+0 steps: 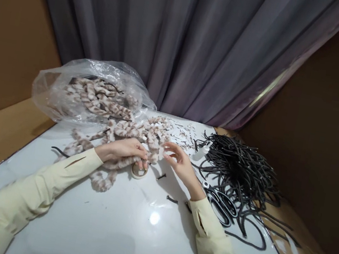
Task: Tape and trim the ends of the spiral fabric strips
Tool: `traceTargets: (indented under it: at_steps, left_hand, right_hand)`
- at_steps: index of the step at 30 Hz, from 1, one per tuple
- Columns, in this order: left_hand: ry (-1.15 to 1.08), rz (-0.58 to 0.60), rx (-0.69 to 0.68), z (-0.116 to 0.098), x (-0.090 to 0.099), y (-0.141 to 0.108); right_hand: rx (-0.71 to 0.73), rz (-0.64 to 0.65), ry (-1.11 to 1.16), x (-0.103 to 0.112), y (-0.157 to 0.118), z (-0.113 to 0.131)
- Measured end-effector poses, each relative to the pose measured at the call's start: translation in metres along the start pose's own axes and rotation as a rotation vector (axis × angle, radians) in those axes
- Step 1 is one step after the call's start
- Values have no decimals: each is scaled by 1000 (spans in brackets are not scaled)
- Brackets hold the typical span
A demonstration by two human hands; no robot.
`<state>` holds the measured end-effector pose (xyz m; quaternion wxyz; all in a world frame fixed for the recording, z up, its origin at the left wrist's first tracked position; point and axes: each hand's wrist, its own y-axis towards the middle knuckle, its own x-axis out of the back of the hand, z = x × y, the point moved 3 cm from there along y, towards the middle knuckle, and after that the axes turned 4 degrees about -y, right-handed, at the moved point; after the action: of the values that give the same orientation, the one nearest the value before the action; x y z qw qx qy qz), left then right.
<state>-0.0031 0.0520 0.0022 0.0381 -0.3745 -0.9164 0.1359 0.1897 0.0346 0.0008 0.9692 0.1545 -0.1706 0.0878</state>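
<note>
My left hand (129,149) is closed around a fluffy brown-and-white fabric tube (127,162), which trails to the left and curls on the table. To its right, my right hand (180,164) has thumb and fingertips pinched at a small pale piece (161,152) by the fluffy material; whether it is part of the tube I cannot tell. Just under my left fingers lies a roll of tape (138,171). More fluffy tubes (129,129) are heaped behind both hands. Short black cord pieces (172,199) lie in front of my right hand.
A clear plastic bag (48,90) of fluffy tubes stands at the back left. On the right are a big pile of black cords (241,166), scissors (221,204) and a small white bottle (202,151). Small scraps (184,133) litter the white tabletop (112,230) near the curtain (172,35).
</note>
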Motion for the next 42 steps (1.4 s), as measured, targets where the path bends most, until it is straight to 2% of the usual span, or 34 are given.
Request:
traceTargets:
  at_steps: [2, 3, 4, 6, 9, 11, 13, 14, 16, 20, 22, 24, 28, 34, 38, 42]
  left_hand:
    - [10, -53, -24, -4, 10, 1]
    - [20, -84, -39, -6, 14, 1]
    - [30, -117, -56, -8, 18, 0]
    - [41, -182, -94, -12, 23, -1]
    - [60, -263, -135, -16, 25, -4]
    - [90, -281, -150, -16, 22, -5]
    - [118, -267, -168, -16, 18, -5]
    - [125, -256, -174, -16, 16, -5]
    - [133, -265, -179, -15, 12, -5]
    - [277, -393, -235, -19, 4, -7]
    - [320, -410, -270, -21, -2, -8]
    - [272, -380, -266, -21, -8, -9]
    - [78, -384, -196, -19, -13, -9]
    - [-96, -415, -174, -15, -13, -9]
    - [-243, -371, -135, -12, -14, -6]
    - [-390, -425, -90, -12, -11, -4]
  right_hand:
    - [70, -114, -10, 1, 0, 2]
    - [100, -119, -27, -1, -2, 4]
    - [129, -84, -54, -6, -4, 7]
    - [203, 64, -156, -20, -10, 14]
    - [329, 267, -406, -47, -23, 20]
    - [377, 329, -560, -61, -29, 18]
    - [373, 360, -612, -66, -30, 14]
    - [344, 369, -574, -66, -29, 12]
    - [211, 376, -360, -58, -25, 8]
    - [-123, 351, 296, -38, -18, 4]
    - [-192, 344, 535, -32, -17, 3]
    - [-212, 334, 689, -30, -16, 3]
    - [-224, 303, 770, -35, -16, 4]
    - [-288, 270, 809, -45, -14, 6]
    - [-316, 272, 783, -48, -13, 0]
    - [-361, 283, 735, -49, -14, -9]
